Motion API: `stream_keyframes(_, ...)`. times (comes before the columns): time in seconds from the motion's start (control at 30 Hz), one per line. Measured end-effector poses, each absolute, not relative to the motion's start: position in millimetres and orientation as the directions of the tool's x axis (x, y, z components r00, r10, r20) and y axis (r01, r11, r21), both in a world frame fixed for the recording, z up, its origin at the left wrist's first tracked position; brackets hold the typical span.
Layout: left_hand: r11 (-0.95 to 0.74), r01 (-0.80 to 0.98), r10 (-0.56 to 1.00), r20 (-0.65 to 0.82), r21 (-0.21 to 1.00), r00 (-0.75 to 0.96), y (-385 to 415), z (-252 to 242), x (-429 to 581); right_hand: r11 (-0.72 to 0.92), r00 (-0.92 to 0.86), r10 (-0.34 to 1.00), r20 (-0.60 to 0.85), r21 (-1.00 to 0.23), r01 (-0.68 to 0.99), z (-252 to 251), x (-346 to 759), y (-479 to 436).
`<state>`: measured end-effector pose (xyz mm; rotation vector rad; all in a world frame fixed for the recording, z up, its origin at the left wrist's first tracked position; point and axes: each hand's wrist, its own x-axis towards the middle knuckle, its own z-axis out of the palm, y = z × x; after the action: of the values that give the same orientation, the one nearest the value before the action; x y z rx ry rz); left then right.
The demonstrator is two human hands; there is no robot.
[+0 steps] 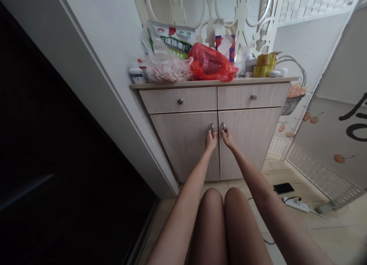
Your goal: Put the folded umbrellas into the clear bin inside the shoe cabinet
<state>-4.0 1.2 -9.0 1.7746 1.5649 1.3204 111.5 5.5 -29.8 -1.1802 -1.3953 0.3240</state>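
A pale wood-grain cabinet point(183, 142) stands in front of me, with two drawers above two doors. Both doors are closed. My left hand point(211, 139) has its fingers closed around the metal handle point(212, 126) of the left door. On the right door, my right hand point(227, 138) grips the matching metal handle point(224, 125). Only the upper ends of the handles show; my fingers cover the lower parts. Both arms reach forward over my bare knees.
On the cabinet top sit a red plastic bag point(210, 64), a whitish plastic bag point(169, 68), a printed food bag point(174, 37), a white bottle point(137, 74) and yellow tape rolls point(264, 66). A phone point(283, 188) and a power strip point(296, 204) lie on the floor at right.
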Motion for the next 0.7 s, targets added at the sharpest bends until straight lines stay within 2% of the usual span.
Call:
stream_keyframes(0.37, -0.494, 0.438, 0.782, 0.604, 0.751, -0.155, -118.2, -30.6, -82.0, 0.304, 0.312, 0.788, 0.531, -0.775, 0.554, -33.6, 165.6, -159.5)
stream_keyframes(0.57, -0.498, 0.454, 0.717, 0.645, 0.739, -0.264, -170.2, -37.2, -139.6, 0.266, 0.389, 0.747, 0.539, -0.779, 0.568, -33.9, 213.7, -231.7)
stream_keyframes(0.7, -0.438, 0.510, 0.675, 0.646, 0.740, -0.356, -190.0, -40.4, -180.8, 0.235, 0.441, 0.709, 0.550, -0.774, 0.588, -31.8, 234.5, -258.1)
